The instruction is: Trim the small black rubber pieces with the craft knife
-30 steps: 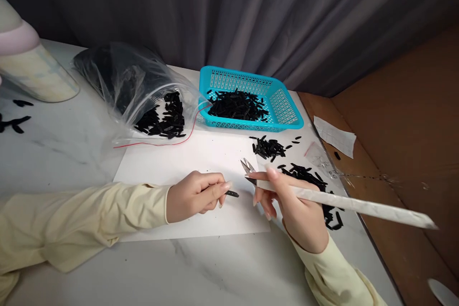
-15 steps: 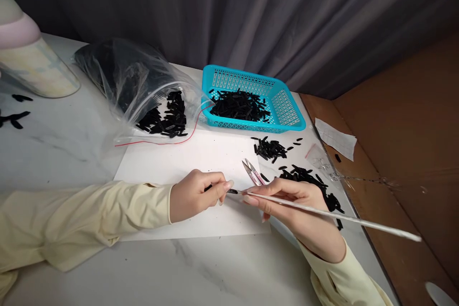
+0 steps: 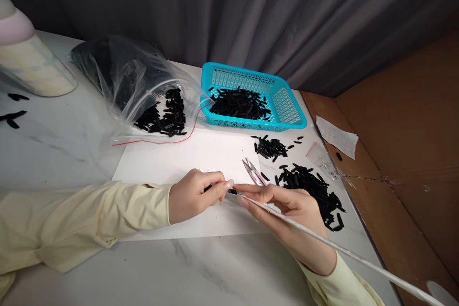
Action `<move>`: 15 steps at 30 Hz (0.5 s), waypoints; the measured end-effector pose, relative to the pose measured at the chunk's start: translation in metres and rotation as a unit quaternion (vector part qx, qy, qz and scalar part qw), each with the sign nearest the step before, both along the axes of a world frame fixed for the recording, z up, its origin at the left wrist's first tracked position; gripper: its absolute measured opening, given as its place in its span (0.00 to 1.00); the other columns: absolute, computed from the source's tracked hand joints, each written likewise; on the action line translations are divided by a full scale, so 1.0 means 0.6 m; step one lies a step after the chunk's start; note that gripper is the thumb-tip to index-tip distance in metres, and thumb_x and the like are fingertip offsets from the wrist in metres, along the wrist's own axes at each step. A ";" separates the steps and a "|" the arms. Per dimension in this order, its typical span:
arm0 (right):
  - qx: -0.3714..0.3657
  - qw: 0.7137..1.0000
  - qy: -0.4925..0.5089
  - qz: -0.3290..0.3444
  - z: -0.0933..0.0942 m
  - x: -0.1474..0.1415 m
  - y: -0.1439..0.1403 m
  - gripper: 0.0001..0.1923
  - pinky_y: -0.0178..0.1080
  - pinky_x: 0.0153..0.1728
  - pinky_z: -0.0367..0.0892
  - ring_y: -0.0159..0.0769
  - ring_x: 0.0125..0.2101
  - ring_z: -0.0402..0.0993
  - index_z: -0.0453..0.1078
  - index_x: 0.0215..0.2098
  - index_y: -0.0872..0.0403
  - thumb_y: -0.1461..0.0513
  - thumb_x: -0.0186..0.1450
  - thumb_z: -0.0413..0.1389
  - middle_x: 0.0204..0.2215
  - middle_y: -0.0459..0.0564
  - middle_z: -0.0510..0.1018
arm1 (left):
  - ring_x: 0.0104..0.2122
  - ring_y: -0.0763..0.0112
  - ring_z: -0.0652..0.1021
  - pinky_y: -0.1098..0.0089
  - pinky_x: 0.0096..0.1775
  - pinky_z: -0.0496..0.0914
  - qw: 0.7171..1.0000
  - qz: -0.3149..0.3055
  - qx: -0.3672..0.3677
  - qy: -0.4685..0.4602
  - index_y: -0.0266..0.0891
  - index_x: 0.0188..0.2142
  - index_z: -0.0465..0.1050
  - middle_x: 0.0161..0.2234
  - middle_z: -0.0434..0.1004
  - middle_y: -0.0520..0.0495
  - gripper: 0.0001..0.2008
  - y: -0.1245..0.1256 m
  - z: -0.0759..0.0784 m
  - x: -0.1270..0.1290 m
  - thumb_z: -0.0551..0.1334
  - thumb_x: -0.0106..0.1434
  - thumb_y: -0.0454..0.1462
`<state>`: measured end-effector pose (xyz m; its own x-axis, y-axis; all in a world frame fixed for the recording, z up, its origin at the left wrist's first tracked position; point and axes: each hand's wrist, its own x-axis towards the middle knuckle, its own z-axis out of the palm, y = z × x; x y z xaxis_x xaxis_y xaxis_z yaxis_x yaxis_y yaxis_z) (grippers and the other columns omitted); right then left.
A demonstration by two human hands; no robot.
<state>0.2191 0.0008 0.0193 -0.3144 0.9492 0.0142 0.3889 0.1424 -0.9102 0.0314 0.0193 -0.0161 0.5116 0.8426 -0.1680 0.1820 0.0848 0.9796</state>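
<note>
My left hand (image 3: pixel 195 197) pinches a small flat black piece (image 3: pixel 232 191) between thumb and fingers; most of it is hidden. My right hand (image 3: pixel 296 213) is closed on a long thin white stick (image 3: pixel 344 249), whose front end meets the black piece. The stick slants down to the right past my wrist. Both hands are above a white sheet of paper (image 3: pixel 161 165). Just behind my right hand lie pink-handled thread snips (image 3: pixel 254 171), blades pointing up and left. Beside it on the right spreads a pile of black pieces (image 3: pixel 310 186).
A blue basket (image 3: pixel 297 117) with black pieces stands at the back. Left of it, a clear plastic bag (image 3: pixel 125 74) spills similar pieces, and a red string (image 3: pixel 154 143) runs along its mouth. A bottle (image 3: pixel 39 64) stands far left. At right are a paper slip (image 3: pixel 337 136) and cardboard (image 3: pixel 405 119).
My right hand has moved slightly left, bringing its fingertips up to my left thumb. The stick's rear end has swung down and toward me. My left hand keeps its pinch.
</note>
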 end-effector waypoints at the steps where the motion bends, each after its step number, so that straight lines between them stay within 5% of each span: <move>1: 0.000 1.000 -0.001 0.000 0.000 0.000 0.000 0.08 0.33 0.37 0.73 0.37 0.33 0.80 0.69 0.21 0.54 0.67 0.58 0.59 0.35 0.49 0.82 | 0.16 0.81 0.54 0.76 0.20 0.52 1.000 0.002 0.003 0.002 0.37 0.21 0.60 0.13 0.50 0.60 0.16 0.000 0.000 0.000 0.50 0.63 0.41; 15: 0.014 1.000 -0.024 0.002 0.002 -0.005 -0.001 0.08 0.29 0.37 0.72 0.35 0.33 0.79 0.67 0.22 0.54 0.67 0.59 0.58 0.34 0.49 0.82 | 0.16 0.81 0.53 0.75 0.20 0.51 1.000 0.005 0.008 0.011 0.37 0.20 0.59 0.14 0.50 0.59 0.17 0.000 -0.001 0.000 0.50 0.64 0.41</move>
